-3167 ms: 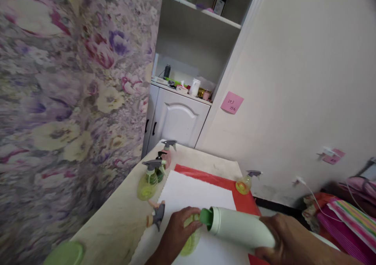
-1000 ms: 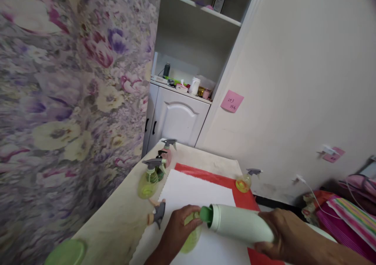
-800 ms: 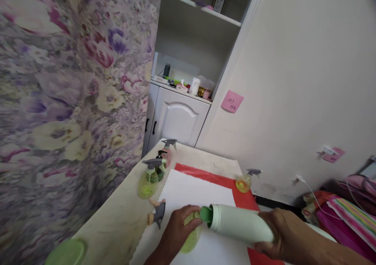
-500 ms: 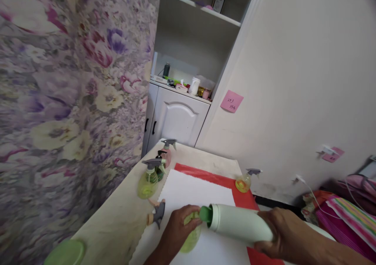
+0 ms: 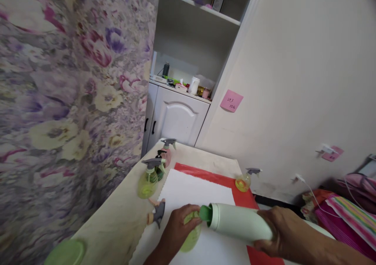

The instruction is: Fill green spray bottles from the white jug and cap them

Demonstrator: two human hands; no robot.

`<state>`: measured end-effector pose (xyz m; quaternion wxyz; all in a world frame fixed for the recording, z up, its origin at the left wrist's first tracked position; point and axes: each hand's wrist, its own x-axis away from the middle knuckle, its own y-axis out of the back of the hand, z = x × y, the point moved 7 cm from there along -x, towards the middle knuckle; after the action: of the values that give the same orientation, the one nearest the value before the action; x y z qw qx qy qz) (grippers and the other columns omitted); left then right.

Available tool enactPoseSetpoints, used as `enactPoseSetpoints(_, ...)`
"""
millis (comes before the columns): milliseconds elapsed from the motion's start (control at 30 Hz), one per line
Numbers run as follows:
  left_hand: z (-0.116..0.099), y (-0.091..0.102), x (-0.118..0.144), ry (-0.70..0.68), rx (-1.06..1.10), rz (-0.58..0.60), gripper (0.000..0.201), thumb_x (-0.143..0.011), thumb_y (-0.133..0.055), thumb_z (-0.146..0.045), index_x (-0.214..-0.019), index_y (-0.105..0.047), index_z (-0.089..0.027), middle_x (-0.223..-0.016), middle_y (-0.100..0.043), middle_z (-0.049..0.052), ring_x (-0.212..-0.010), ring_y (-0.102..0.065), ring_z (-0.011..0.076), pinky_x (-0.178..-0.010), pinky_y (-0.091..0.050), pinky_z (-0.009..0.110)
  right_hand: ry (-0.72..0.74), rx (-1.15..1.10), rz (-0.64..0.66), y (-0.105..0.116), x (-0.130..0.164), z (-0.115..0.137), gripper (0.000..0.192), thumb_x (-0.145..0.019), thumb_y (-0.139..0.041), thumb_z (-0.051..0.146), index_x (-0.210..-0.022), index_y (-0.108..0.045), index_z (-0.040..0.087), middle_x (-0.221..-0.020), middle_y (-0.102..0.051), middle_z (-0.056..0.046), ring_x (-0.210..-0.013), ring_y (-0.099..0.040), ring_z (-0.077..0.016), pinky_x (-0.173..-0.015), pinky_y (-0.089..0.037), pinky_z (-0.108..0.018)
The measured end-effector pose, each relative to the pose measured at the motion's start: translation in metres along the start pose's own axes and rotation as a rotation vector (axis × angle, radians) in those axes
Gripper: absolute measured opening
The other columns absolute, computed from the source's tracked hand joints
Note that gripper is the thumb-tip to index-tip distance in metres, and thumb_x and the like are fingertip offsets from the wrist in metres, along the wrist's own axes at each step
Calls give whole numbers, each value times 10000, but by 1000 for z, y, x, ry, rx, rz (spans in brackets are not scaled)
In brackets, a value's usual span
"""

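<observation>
Floral curtain fabric (image 5: 58, 100) fills the left of the view, with a pale counter (image 5: 117, 222) below it running toward a white cupboard (image 5: 176, 120). Near the counter's front, the left hand (image 5: 176, 231) is wrapped around a small green bottle (image 5: 190, 235) that stands on a white mat (image 5: 194, 194), its grip closed on the bottle's upper part. The right hand (image 5: 282, 231) clasps the wide end of a pale jug (image 5: 239, 222), which lies tipped nearly level, its green spout (image 5: 205, 213) right at the bottle's top. A loose sprayer head (image 5: 157, 214) lies on the mat's left edge, just beside the left hand. Under the mat is a red sheet (image 5: 241, 196), showing along its far and right sides. Further back, a green sprayer (image 5: 148, 179) stands at the mat's far left corner, with a dark one and a pink sprayer (image 5: 168, 151) behind it. A yellow sprayer (image 5: 243, 182) stands on the red sheet by the wall. A green lid (image 5: 66, 253) sits at the counter's near left corner. A pink note (image 5: 232, 101) sticks on the wall.
</observation>
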<state>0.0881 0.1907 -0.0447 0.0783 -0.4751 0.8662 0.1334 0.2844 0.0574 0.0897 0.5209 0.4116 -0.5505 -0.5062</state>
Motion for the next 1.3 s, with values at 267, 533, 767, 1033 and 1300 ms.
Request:
enactPoseSetpoints(267, 4, 1, 1, 13, 5, -4, 201, -758, -675, -233, -938, -757, -200, -953, -790, 39, -922, -698, 231, -853, -485, 283, -8, -3, -7, -1, 1, -1, 182, -677, -665, 386, -762, -703, 230, -683, -750, -30, -605, -666, -205, -537, -327, -265)
enactPoseSetpoints(533, 3, 0, 1, -21, 14, 11, 188, -770, -672, -245, -935, -751, -203, -940, -788, 35, -905, -699, 224, -834, -487, 274, -3, 8, 10, -1, 1, 0, 201, -695, -658, 407, -783, -702, 231, -696, -748, -29, -604, -650, -197, -539, -321, -269)
enactPoseSetpoints(767, 3, 1, 1, -11, -2, 5, 192, -762, -672, -237, -936, -749, -211, -947, -788, 31, -909, -695, 226, -839, -482, 275, -5, -13, 12, 0, 1, 1, 189, -696, -657, 385, -799, -720, 240, -708, -759, -36, -621, -674, -207, -539, -328, -269)
enactPoseSetpoints(1033, 2, 1, 1, -10, 7, 8, 190, -758, -667, -211, -927, -753, -221, -944, -787, 21, -919, -693, 220, -851, -475, 269, -6, -5, 6, 3, 2, 2, 190, -683, -660, 378, -789, -722, 233, -697, -753, -42, -598, -651, -193, -530, -328, -263)
enactPoseSetpoints(1300, 4, 1, 0, 12, 30, -3, 196, -769, -664, -248, -944, -748, -218, -975, -789, 35, -954, -693, 232, -872, -486, 285, -27, -132, 10, -13, 2, -8, 173, -680, -672, 348, -790, -715, 222, -704, -751, -19, -620, -643, -169, -554, -354, -244)
